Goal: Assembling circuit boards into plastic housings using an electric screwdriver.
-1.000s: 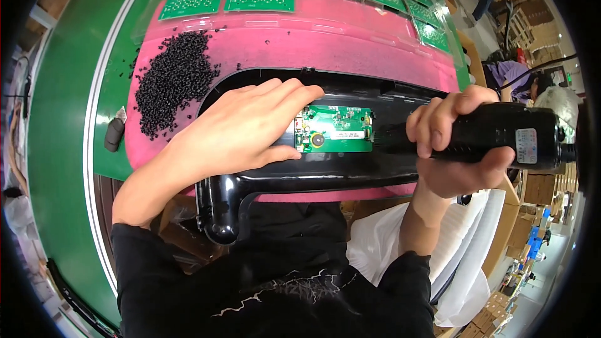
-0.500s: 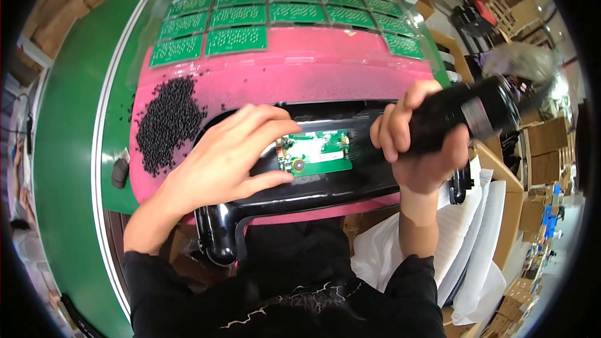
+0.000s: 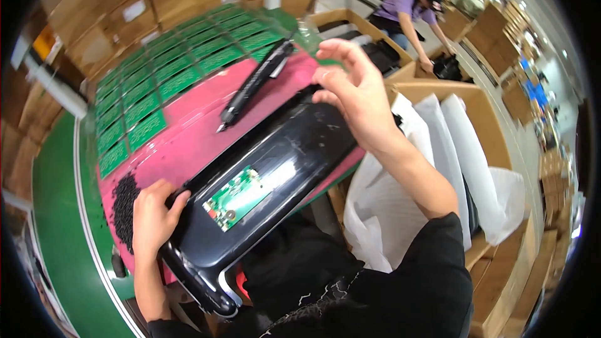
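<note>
A glossy black plastic housing (image 3: 282,144) lies slantwise across the pink mat in front of me. A green circuit board (image 3: 241,195) is seated in it, toward the left end. My left hand (image 3: 153,213) grips the housing's left end, thumb over its far corner and fingers curled; part of that grip is hidden. Above the right end, my right hand (image 3: 357,91) holds nothing, its fingers bent and apart. Beyond the housing, a black electric screwdriver (image 3: 260,81) rests on the pink mat (image 3: 194,153), its bit toward me.
Rows of green circuit boards (image 3: 178,75) cover the far side. A heap of small black screws (image 3: 125,206) sits left of my left hand. At right stands a cardboard box (image 3: 482,106) with white foam-wrapped parts (image 3: 432,144). A co-worker (image 3: 410,12) bends over boxes farther back.
The screwdriver has left my right hand and now lies on the mat. My left hand moved from beside the circuit board to the housing's left end. The view has turned rightward.
</note>
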Tool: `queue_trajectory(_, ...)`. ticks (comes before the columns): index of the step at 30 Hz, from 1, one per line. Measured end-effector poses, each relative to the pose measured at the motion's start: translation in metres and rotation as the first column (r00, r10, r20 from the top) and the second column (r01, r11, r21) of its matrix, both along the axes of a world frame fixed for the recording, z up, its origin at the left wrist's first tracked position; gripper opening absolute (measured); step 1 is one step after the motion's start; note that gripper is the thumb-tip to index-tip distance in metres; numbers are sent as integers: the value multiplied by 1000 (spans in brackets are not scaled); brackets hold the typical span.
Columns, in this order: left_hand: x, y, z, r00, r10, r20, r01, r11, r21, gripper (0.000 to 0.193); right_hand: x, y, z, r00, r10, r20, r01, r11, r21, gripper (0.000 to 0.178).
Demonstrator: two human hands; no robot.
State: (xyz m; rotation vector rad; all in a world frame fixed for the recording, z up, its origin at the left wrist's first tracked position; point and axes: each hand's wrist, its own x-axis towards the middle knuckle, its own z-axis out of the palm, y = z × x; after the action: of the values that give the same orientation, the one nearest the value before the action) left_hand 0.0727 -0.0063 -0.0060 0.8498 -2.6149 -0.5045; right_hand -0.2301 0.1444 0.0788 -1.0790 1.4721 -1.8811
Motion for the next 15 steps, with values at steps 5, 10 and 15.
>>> queue_trajectory(5, -4, 10, 3, 997, -49, -65, 47, 998, -29, 19, -86, 82, -13, 714, -432, -551, 472, 878, -76, 41)
queue_trajectory(10, 13, 36, 24, 953, -71, -296, 35, 991, -126, 12, -205, 247, -78, 185, -258, -948, 900, 432, 58, 53)
queue_trajectory(15, 124, 38, 13, 928, 41, -369, -218, 866, -451, 22, -195, 330, -165, 118, 41, -992, 984, 133, 123, 67)
